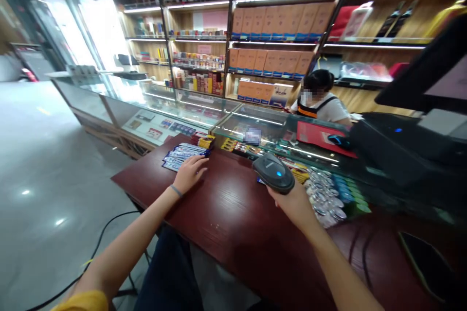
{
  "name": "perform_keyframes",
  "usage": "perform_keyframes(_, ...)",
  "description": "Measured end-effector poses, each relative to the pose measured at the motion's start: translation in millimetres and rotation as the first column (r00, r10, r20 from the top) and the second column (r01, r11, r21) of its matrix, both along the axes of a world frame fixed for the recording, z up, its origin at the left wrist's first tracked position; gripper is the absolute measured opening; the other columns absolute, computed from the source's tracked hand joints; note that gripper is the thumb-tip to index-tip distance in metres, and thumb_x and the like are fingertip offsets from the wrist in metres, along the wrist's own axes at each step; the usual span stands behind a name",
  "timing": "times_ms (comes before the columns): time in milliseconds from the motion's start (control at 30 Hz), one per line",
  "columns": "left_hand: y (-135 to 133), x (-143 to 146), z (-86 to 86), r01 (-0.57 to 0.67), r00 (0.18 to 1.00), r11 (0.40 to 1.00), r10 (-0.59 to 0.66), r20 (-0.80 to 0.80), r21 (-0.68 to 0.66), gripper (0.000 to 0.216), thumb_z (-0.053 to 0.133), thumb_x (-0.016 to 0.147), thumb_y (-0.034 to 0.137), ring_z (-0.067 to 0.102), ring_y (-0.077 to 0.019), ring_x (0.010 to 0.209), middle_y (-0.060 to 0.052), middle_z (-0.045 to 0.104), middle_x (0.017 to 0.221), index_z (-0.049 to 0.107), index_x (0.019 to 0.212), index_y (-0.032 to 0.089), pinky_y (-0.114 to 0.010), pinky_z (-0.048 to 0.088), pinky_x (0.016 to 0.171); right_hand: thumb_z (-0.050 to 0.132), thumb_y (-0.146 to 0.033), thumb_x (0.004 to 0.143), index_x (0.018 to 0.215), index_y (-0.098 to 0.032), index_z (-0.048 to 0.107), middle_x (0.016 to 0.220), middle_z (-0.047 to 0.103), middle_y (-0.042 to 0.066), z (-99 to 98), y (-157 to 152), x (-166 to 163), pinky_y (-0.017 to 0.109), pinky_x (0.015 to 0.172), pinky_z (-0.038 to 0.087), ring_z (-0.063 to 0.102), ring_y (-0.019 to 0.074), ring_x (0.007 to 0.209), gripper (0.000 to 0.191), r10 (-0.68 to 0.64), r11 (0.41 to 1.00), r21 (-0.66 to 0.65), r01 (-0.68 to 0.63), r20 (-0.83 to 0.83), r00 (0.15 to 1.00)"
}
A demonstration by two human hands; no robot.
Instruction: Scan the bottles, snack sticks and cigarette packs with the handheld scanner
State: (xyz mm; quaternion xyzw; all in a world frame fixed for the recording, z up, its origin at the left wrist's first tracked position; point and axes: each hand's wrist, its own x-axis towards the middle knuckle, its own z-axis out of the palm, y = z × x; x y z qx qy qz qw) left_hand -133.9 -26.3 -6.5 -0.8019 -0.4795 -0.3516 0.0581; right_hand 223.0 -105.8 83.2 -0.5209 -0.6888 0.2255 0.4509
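Observation:
My right hand (294, 202) grips a grey handheld barcode scanner (273, 173) with a blue light on top, held over the dark red wooden table (233, 214). My left hand (189, 173) lies on the table with fingers stretched out, touching a row of blue and white flat packs (182, 154). A grey band sits on my left wrist. Small yellow and red packs (205, 140) lie just beyond the blue row.
A glass display counter (171, 107) runs behind the table, with a person seated behind it at the right. Round silver tins (324, 194) and green packs lie by the scanner. A black monitor and till (397, 146) stand right; shelves of boxes fill the back wall. A black cable crosses the floor at left.

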Motion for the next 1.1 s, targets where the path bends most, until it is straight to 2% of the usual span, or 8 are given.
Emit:
perform_keyframes(200,-16.7,-65.9,-10.3,-0.075,0.996,0.995,0.071,-0.061,-0.071,0.034,0.052,0.099,0.034,0.06,-0.028,0.121,-0.012,0.065,0.13,0.067,0.129,0.025,-0.048,0.048,0.108,0.065,-0.034,0.08,0.11,-0.022,0.06,0.095,0.076,0.006,-23.3,-0.4,-22.7,0.035,0.077,0.055,0.074,0.0273,0.091,0.033,0.132,0.989,-0.07,-0.128,0.042,0.99)
perform_keyframes(367,-22.8,-92.4,-22.3,-0.171,0.981,0.984,0.164,-0.106,-0.059,0.034,0.052,0.099,0.033,0.058,-0.0298,0.124,-0.014,0.061,0.136,0.067,0.129,0.024,-0.05,0.047,0.109,0.065,-0.035,0.08,0.118,-0.022,0.059,0.091,0.077,0.008,-45.0,1.6,-32.7,0.039,0.084,0.054,0.073,0.0322,0.1,0.041,0.164,0.977,-0.158,-0.146,0.102,0.981)
perform_keyframes(533,-21.5,-99.2,-37.6,-0.198,0.974,0.976,0.185,-0.134,-0.092,0.037,0.052,0.098,0.029,0.054,-0.031,0.133,-0.015,0.057,0.144,0.066,0.131,0.024,-0.052,0.043,0.114,0.067,-0.038,0.077,0.132,-0.019,0.055,0.095,0.078,0.011,-58.8,2.3,-36.2,0.041,0.086,0.054,0.073,0.0345,0.105,0.059,0.147,0.971,-0.206,-0.119,0.122,0.982)
perform_keyframes(700,-19.6,-99.2,-46.3,-0.284,0.951,0.95,0.261,-0.168,-0.128,0.036,0.054,0.098,0.029,0.043,-0.0357,0.144,-0.014,0.053,0.151,0.068,0.131,0.027,-0.063,0.032,0.118,0.066,-0.035,0.076,0.117,-0.022,0.062,0.089,0.078,0.008,-57.0,1.5,-39.2,0.039,0.084,0.054,0.074,0.0332,0.1,0.043,0.15,0.962,-0.247,-0.113,0.137,0.979)
perform_keyframes(800,-20.0,-99.7,-44.6,-0.268,0.956,0.954,0.246,-0.162,-0.134,0.03,0.056,0.097,0.031,0.04,-0.0359,0.146,-0.013,0.054,0.15,0.073,0.121,0.028,-0.064,0.03,0.119,0.065,-0.033,0.076,0.11,-0.024,0.061,0.088,0.078,0.007,-52.6,0.2,-40.6,0.038,0.081,0.055,0.075,0.0318,0.097,0.036,0.165,0.959,-0.257,-0.124,0.144,0.976)
perform_keyframes(900,-21.1,-99.4,-38.7,-0.221,0.967,0.966,0.199,-0.157,-0.138,0.025,0.058,0.097,0.034,0.042,-0.0347,0.145,-0.012,0.056,0.148,0.074,0.114,0.027,-0.064,0.029,0.119,0.064,-0.034,0.077,0.113,-0.024,0.06,0.091,0.078,0.008,-49.8,-0.8,-40.4,0.039,0.082,0.054,0.075,0.0321,0.096,0.038,0.173,0.957,-0.26,-0.13,0.149,0.974)
perform_keyframes(1000,-22.2,-96.5,-31.9,-0.152,0.98,0.977,0.129,-0.155,-0.148,0.025,0.056,0.099,0.038,0.045,-0.0331,0.142,-0.011,0.059,0.145,0.075,0.11,0.027,-0.063,0.028,0.12,0.064,-0.036,0.077,0.113,-0.023,0.059,0.091,0.078,0.008,-49.0,-0.3,-38.2,0.04,0.083,0.054,0.075,0.0324,0.096,0.038,0.17,0.96,-0.247,-0.131,0.146,0.974)
perform_keyframes(1100,-22.3,-88.8,-26.0,-0.09,0.994,0.984,0.08,-0.07,-0.155,0.029,0.05,0.101,0.04,0.055,-0.0298,0.133,-0.011,0.064,0.139,0.074,0.107,0.025,-0.057,0.032,0.12,0.063,-0.036,0.078,0.108,-0.025,0.059,0.089,0.077,0.007,-48.4,1.9,-34.5,0.041,0.086,0.053,0.074,0.0321,0.097,0.033,0.173,0.964,-0.226,-0.141,0.127,0.977)
